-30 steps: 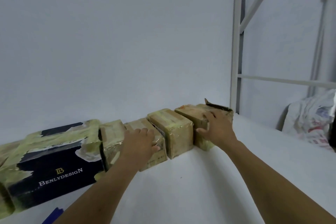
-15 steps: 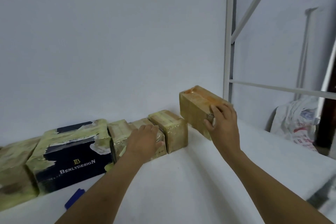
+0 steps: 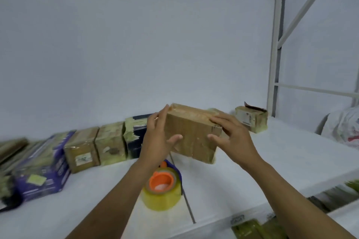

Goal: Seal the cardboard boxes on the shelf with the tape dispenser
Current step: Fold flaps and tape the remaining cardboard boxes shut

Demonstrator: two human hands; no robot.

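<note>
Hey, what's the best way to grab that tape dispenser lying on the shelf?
Probably from above and the right: the tape dispenser lies flat with its orange hub up, so fingers can span the roll's rim or the blue frame along its far-right edge. The left forearm crosses its left side.

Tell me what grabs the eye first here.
A cardboard box is held up at centre between the left grip and right grip. Nearer the camera, the tape dispenser with its orange core sits on the white shelf. Taped boxes line the wall at left.
</note>
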